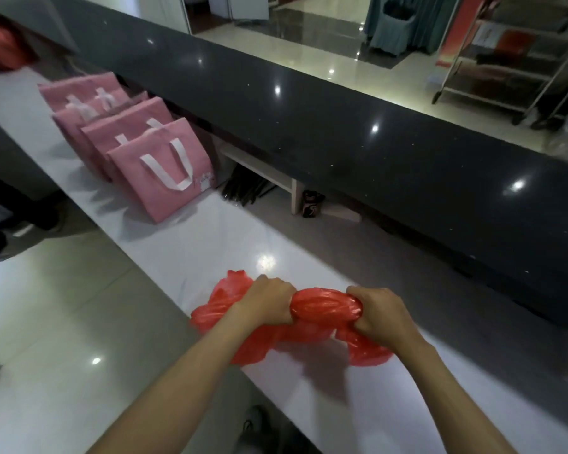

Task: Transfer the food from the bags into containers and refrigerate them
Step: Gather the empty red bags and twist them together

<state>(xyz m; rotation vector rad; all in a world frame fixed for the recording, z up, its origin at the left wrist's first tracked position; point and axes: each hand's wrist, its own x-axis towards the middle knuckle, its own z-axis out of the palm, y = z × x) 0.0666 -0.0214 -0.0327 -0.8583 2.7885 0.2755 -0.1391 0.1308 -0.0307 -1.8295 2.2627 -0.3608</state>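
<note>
A red plastic bag (325,309) is gripped by both fists on the near part of the white counter (210,244), the left hand (266,301) and right hand (379,314) closed around its bunched middle. Pink tote bags (138,142) are leaned at the far left.

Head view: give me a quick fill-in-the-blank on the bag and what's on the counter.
1. Both hands grip a plastic bag whose colour is ____.
2. The bag rests on a glossy ____ counter.
3. The left hand and right hand are both ____ on the bag.
4. The pink tote bags have handles coloured ____.

Missing words: red; white; closed; white
</note>
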